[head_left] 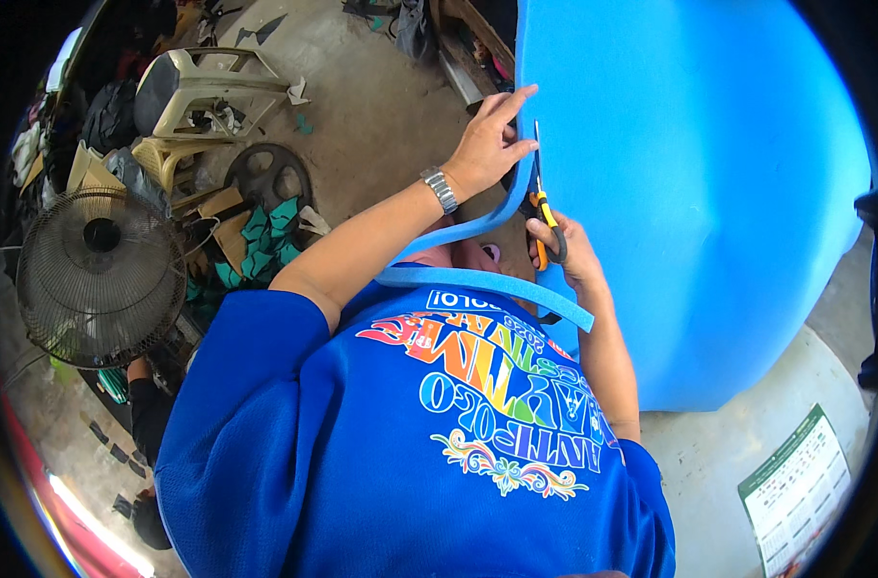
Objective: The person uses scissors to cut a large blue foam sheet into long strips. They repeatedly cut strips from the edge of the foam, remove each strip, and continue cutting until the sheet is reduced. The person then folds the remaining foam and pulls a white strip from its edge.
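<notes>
A large blue foam sheet point(670, 193) fills the upper right. Along its left edge, a narrow blue foam strip point(487, 222) hangs away from the sheet and curls back in front of my shirt, its loose end lying near my right forearm. My left hand point(492, 144) grips the strip by the sheet's edge, with thumb and index finger on top; the other fingers are partly hidden. In my right hand point(569, 250) is a pair of scissors point(544, 197) with yellow, orange and black handles. The blades point away from me, between strip and sheet, just beside my left thumb.
At the left stand a round fan point(102, 260) and a pale plastic stool point(217, 91). Green and brown scraps point(265, 236) lie heaped beside a dark wheel-shaped base point(270, 173). A printed sheet point(795, 491) sits on a pale surface at the lower right. Another person's arm point(150, 414) shows at left.
</notes>
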`<state>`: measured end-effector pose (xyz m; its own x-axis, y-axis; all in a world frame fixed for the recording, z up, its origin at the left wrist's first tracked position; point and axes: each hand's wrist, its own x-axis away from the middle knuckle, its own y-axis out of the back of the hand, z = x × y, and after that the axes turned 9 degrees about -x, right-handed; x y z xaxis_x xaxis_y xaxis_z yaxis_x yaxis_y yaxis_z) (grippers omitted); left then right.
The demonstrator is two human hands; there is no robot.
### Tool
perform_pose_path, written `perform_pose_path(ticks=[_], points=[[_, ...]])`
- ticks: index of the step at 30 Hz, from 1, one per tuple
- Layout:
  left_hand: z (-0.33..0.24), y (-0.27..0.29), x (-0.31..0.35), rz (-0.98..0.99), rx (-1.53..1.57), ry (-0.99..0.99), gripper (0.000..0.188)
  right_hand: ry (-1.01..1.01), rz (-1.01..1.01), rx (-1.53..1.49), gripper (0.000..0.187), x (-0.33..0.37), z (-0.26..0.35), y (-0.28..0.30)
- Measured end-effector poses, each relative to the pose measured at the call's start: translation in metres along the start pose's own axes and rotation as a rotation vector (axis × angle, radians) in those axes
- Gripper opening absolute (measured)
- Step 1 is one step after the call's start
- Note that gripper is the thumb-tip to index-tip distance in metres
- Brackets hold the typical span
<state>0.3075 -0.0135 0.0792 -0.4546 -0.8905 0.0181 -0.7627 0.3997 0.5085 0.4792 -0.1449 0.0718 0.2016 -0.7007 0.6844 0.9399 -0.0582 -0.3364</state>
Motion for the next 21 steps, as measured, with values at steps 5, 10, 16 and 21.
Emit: perform_pose_path(ticks=[5, 10, 16, 21], points=[[-0.002, -0.001, 0.009, 0.089, 0.179, 0.073, 0.084, 0.074, 0.087, 0.034, 0.047, -0.004, 0.015, 0.007], [-0.007, -0.006, 0.010, 0.064, 0.149, 0.095, 0.082, 0.004, 0.022, 0.055, 0.044, -0.005, 0.014, 0.006], [-0.005, 0.001, -0.009, -0.050, 0.054, 0.040, 0.079, -0.004, -0.007, 0.039, 0.047, 0.001, 0.013, 0.004], [-0.003, 0.002, -0.002, 0.042, 0.196, 0.089, 0.082, 0.034, 0.084, 0.015, 0.056, -0.010, 0.030, 0.006]])
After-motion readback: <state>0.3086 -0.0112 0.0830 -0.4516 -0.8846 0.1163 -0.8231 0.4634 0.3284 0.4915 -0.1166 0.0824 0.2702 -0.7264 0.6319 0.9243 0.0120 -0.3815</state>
